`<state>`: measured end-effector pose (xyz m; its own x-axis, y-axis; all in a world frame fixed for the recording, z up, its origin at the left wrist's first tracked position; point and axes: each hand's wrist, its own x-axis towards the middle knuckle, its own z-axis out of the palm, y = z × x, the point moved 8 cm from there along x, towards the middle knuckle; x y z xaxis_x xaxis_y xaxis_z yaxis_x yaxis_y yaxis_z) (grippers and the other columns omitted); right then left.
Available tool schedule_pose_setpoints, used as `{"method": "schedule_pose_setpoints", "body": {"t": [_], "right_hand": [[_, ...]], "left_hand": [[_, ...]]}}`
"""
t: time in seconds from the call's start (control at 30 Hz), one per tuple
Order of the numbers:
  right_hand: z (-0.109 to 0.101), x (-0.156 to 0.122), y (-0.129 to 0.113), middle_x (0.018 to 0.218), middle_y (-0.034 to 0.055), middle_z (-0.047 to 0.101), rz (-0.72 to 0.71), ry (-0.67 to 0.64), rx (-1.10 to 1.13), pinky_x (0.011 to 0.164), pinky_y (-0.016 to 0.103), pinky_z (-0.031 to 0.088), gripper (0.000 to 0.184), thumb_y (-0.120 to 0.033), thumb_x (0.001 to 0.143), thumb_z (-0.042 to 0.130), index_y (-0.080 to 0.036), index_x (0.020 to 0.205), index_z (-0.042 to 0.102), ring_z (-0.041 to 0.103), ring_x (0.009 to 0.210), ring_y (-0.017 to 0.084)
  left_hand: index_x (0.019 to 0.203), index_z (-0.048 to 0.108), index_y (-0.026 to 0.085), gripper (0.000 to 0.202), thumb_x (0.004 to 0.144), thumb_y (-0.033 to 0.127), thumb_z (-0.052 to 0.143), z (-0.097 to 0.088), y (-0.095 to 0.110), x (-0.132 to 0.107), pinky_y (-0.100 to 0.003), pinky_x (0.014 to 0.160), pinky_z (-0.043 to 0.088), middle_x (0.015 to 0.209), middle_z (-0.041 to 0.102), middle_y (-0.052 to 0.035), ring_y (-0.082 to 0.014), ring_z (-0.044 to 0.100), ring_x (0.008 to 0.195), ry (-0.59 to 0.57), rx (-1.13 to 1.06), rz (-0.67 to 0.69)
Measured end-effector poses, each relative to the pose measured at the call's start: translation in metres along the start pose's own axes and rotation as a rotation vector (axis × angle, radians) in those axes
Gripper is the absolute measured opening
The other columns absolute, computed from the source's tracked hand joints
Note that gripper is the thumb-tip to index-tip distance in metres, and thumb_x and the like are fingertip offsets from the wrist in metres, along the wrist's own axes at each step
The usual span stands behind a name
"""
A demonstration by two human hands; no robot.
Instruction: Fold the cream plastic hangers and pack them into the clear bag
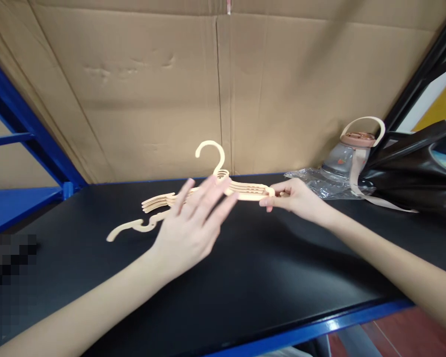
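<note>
A stack of pale peach plastic hangers [245, 189] hovers just above the black shelf board [245, 277], its hook pointing up. My right hand [293, 197] pinches the stack's right end. My left hand [193, 223] is open with fingers stretched out, in front of the stack's left half and close to it. Another single peach hanger [134, 228] lies flat on the board to the left, partly hidden behind my left hand.
A cardboard sheet [215, 89] forms the back wall. At the right stand a clear water bottle [347, 156] with a pink lid and strap, a crumpled clear plastic bag [312, 181] and a black bag [412, 173]. Blue shelf rails [33, 134] frame the board.
</note>
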<state>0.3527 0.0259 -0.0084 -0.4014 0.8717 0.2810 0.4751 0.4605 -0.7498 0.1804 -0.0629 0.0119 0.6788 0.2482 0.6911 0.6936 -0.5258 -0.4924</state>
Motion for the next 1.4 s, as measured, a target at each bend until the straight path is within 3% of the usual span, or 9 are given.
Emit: {"method": "schedule_pose_setpoints", "body": {"t": [0.13, 0.3, 0.47, 0.6, 0.8, 0.97, 1.07, 1.23, 1.4], "right_hand": [[0.028, -0.013, -0.018, 0.05, -0.0045, 0.048, 0.011, 0.003, 0.078, 0.05, 0.024, 0.028, 0.035, -0.045, 0.077, 0.067, -0.016, 0.057, 0.064, 0.036, 0.048, 0.008], [0.045, -0.024, -0.021, 0.048, -0.0059, 0.045, 0.078, -0.011, 0.132, 0.046, 0.024, 0.024, 0.032, -0.043, 0.077, 0.069, -0.016, 0.059, 0.065, 0.031, 0.044, 0.006], [0.063, -0.027, -0.015, 0.052, -0.0047, 0.05, 0.06, -0.073, 0.133, 0.049, 0.023, 0.025, 0.035, -0.045, 0.079, 0.066, -0.016, 0.059, 0.064, 0.036, 0.049, 0.007], [0.069, -0.026, -0.011, 0.058, -0.0027, 0.058, 0.04, -0.1, 0.12, 0.052, 0.024, 0.027, 0.038, -0.048, 0.081, 0.063, -0.016, 0.061, 0.065, 0.04, 0.052, 0.008], [0.067, -0.024, -0.015, 0.057, -0.0037, 0.054, -0.023, -0.176, 0.039, 0.053, 0.023, 0.029, 0.042, -0.049, 0.09, 0.05, -0.017, 0.067, 0.064, 0.041, 0.052, 0.009], [0.041, -0.021, -0.019, 0.065, -0.0039, 0.05, -0.025, -0.037, -0.167, 0.064, 0.025, 0.036, 0.028, -0.039, 0.1, 0.029, -0.022, 0.093, 0.05, 0.049, 0.061, 0.013], [0.038, -0.02, -0.022, 0.069, -0.0031, 0.048, -0.063, -0.028, -0.305, 0.061, 0.027, 0.035, 0.019, -0.031, 0.1, 0.027, -0.022, 0.09, 0.04, 0.046, 0.059, 0.014], [0.054, -0.023, -0.017, 0.073, -0.0015, 0.051, -0.09, -0.144, -0.345, 0.062, 0.027, 0.036, 0.019, -0.032, 0.101, 0.025, -0.023, 0.087, 0.035, 0.05, 0.062, 0.015], [0.06, -0.025, -0.014, 0.076, -0.0005, 0.053, -0.107, -0.177, -0.309, 0.064, 0.027, 0.038, 0.015, -0.027, 0.099, 0.027, -0.023, 0.088, 0.035, 0.052, 0.066, 0.015]], "left_hand": [[0.127, 0.054, 0.012, 0.039, 0.089, 0.008, 0.046, -0.003, 0.027, -0.001, -0.046, 0.113, 0.027, 0.133, 0.057, -0.0106, -0.0267, 0.046, 0.128, -0.024, 0.013, 0.167], [0.114, 0.061, 0.012, 0.03, 0.093, 0.007, 0.04, -0.002, 0.028, -0.002, -0.042, 0.098, 0.044, 0.111, 0.07, -0.0077, -0.022, 0.065, 0.1, -0.022, -0.04, 0.214], [0.101, 0.063, 0.011, 0.025, 0.094, 0.01, 0.039, 0.006, 0.03, -0.005, -0.033, 0.074, 0.05, 0.095, 0.07, -0.0075, -0.019, 0.065, 0.081, -0.093, -0.164, 0.187], [0.099, 0.059, 0.012, 0.028, 0.095, 0.008, 0.032, 0.019, 0.031, -0.01, -0.029, 0.067, 0.048, 0.092, 0.067, -0.0066, -0.0165, 0.063, 0.079, -0.156, -0.243, 0.139], [0.089, 0.052, 0.016, 0.024, 0.095, 0.009, 0.03, 0.043, 0.025, -0.015, -0.026, 0.056, 0.044, 0.074, 0.06, -0.0014, -0.014, 0.059, 0.061, -0.295, -0.385, 0.033], [0.095, 0.049, 0.018, 0.016, 0.098, 0.021, 0.033, 0.053, 0.006, -0.017, -0.023, 0.05, 0.041, 0.082, 0.067, -0.0015, -0.0146, 0.064, 0.065, -0.346, -0.483, -0.178], [0.097, 0.052, 0.02, 0.015, 0.097, 0.024, 0.037, 0.059, -0.003, -0.02, -0.022, 0.047, 0.038, 0.08, 0.069, 0.0006, -0.0143, 0.064, 0.06, -0.393, -0.512, -0.269], [0.102, 0.057, 0.023, 0.017, 0.095, 0.027, 0.042, 0.061, -0.01, -0.025, -0.022, 0.05, 0.04, 0.084, 0.072, 0.0024, -0.0151, 0.067, 0.064, -0.385, -0.534, -0.359], [0.106, 0.058, 0.024, 0.02, 0.094, 0.023, 0.041, 0.059, -0.009, -0.025, -0.022, 0.054, 0.044, 0.087, 0.073, 0.0016, -0.0153, 0.069, 0.069, -0.352, -0.532, -0.353]]}}
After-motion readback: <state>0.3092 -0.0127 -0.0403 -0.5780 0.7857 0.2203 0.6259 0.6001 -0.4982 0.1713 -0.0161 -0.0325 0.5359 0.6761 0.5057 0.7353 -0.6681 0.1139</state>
